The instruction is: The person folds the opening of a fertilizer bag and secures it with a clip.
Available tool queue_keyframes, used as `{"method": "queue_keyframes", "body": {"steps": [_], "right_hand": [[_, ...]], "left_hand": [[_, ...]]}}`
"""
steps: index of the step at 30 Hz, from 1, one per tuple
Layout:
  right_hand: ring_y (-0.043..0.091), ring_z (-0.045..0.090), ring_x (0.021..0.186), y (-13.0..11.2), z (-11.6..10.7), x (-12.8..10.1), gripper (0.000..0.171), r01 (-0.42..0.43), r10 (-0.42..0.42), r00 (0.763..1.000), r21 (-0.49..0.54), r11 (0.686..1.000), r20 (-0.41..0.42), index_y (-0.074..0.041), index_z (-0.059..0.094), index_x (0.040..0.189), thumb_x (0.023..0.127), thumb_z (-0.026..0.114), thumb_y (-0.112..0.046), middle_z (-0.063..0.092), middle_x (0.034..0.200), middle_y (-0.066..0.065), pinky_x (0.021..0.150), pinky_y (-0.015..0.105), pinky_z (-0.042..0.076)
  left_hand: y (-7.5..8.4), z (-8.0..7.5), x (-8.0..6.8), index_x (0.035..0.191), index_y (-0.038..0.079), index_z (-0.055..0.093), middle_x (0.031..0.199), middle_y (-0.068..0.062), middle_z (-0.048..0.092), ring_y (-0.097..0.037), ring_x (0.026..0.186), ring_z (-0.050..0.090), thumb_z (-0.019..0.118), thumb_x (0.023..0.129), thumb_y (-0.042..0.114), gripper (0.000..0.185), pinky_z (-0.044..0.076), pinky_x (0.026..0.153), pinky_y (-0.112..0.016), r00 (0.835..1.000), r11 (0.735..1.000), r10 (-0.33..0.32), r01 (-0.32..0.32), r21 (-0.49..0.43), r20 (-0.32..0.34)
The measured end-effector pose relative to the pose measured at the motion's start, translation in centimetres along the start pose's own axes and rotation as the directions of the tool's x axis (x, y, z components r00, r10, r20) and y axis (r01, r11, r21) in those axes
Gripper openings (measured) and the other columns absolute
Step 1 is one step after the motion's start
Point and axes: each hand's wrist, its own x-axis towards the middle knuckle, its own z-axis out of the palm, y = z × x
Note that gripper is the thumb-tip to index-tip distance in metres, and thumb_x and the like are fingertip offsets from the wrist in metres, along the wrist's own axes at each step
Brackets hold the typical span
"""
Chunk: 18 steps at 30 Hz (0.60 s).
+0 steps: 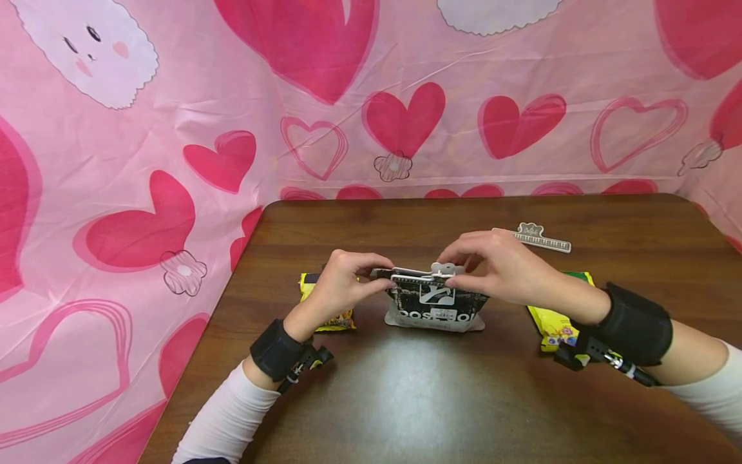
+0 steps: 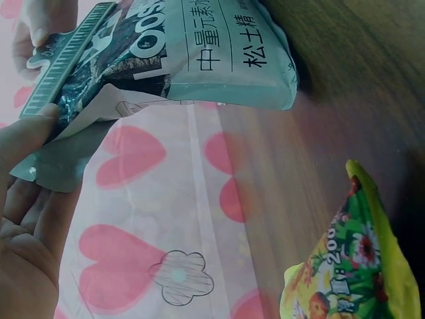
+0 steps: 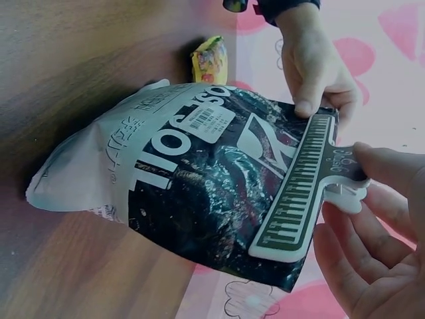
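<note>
A black and white soil bag (image 1: 437,312) stands upright on the table between both hands. A long clip with a piano-key pattern (image 3: 295,193) lies across its top edge. My left hand (image 1: 344,280) pinches the bag's left top corner between thumb and fingers, right beside the clip's end. The right hand (image 1: 504,264) holds the clip's handle tabs, thumb on the near tab and fingers behind the far one. In the right wrist view the bag's other top corner sticks out past the clip.
Another piano-patterned clip (image 1: 542,241) lies on the table (image 1: 406,399) behind my right hand, partly hidden by it. One yellow packet (image 1: 339,320) is on the left, partly behind the left hand; a second yellow packet (image 1: 555,325) lies under the right forearm. Heart-printed cloth hangs behind.
</note>
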Motion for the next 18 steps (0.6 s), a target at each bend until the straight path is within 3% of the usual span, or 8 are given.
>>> {"method": "queue_keyframes", "body": {"steps": [10, 18], "right_hand": [[0.004, 0.066, 0.083, 1.5, -0.8, -1.7, 0.036, -0.002, 0.002, 1.0, -0.026, 1.0, -0.011, -0.024, 0.073, 0.109, 0.076, 0.086, -0.019, 0.07, 0.098, -0.013, 0.069, 0.025, 0.058], [-0.002, 0.064, 0.075, 3.0, -1.1, -3.9, 0.034, -0.035, 0.034, 0.999, -0.052, 0.998, -0.019, -0.024, 0.073, 0.106, 0.075, 0.087, -0.018, 0.072, 0.094, -0.015, 0.064, 0.021, 0.055]], "left_hand": [[0.0, 0.0, 0.0, 0.101, 0.006, 0.076, 0.091, -0.006, 0.077, -0.008, 0.075, 0.07, 0.084, 0.078, 0.012, 0.025, 0.058, 0.07, -0.02, 1.0, 1.0, 0.021, -0.021, 0.006, 0.005], [-0.1, 0.0, -0.1, 0.102, 0.006, 0.076, 0.091, -0.006, 0.077, -0.008, 0.074, 0.069, 0.084, 0.078, 0.013, 0.026, 0.061, 0.069, -0.03, 0.999, 0.999, 0.047, -0.047, 0.003, 0.001]]}}
